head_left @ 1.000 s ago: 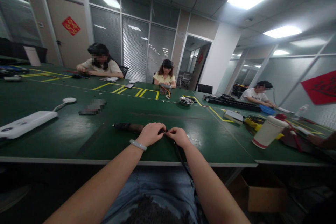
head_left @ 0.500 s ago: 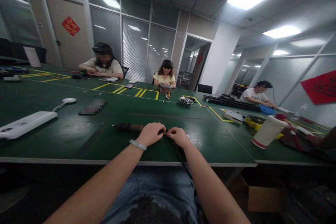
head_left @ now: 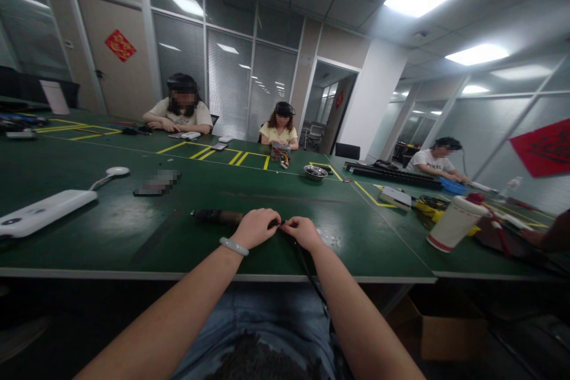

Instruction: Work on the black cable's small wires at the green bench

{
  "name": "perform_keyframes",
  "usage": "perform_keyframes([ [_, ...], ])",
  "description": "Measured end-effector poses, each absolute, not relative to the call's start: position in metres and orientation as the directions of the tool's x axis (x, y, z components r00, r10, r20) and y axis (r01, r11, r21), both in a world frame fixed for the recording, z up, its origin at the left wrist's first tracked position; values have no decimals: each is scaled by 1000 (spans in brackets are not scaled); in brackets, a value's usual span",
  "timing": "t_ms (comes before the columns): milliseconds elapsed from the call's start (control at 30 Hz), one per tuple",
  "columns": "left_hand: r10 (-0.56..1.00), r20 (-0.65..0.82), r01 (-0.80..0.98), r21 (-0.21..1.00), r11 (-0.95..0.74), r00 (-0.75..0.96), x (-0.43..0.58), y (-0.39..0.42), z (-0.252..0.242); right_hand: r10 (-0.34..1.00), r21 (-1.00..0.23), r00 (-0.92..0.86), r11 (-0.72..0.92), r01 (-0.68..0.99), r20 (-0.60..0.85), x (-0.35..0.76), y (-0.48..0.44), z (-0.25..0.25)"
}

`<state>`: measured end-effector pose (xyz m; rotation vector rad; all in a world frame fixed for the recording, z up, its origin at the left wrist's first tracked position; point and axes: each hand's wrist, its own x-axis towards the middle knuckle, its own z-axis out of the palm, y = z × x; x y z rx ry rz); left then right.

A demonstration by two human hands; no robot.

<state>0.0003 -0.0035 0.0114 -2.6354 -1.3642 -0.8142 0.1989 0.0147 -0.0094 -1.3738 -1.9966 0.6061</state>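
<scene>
Close to the front edge of the bench (head_left: 378,252), about midway along the part in view, both hands meet. Left hand (head_left: 257,227): fingers and thumb closed on a black piece (head_left: 273,223). Right hand (head_left: 303,233): thumb and forefinger pinched together, tips right at that piece's end; what they pinch is too small to make out. Pale bracelet (head_left: 234,246) on left wrist.

Dark cylindrical tool (head_left: 222,217) lies on the bench just left of the hands. Long axis roughly parallel to the front edge, narrow tip pointing left, thicker end hidden behind left hand; can't tell if the black piece joins it. Black cable (head_left: 306,264) comes from under right hand and drops over the front edge.

Further out: flat dark thing (head_left: 157,183), pixelated, beyond the tool and to the left; white device (head_left: 48,212) with corded round end, toward the left. Metal bowl (head_left: 316,173) past the hands, nearer the far edge. White cup (head_left: 456,224), tilted in view, right of the bench seam; white box (head_left: 395,198) behind it. Two people sit along the far edge, a third at far right by a blue tray (head_left: 453,186).
</scene>
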Motion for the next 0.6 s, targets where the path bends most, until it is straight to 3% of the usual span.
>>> perform_keyframes([
  [600,767,472,805,178,-566,435,0,-2,8,941,-678,-251,338,653,227,198,14,-9],
])
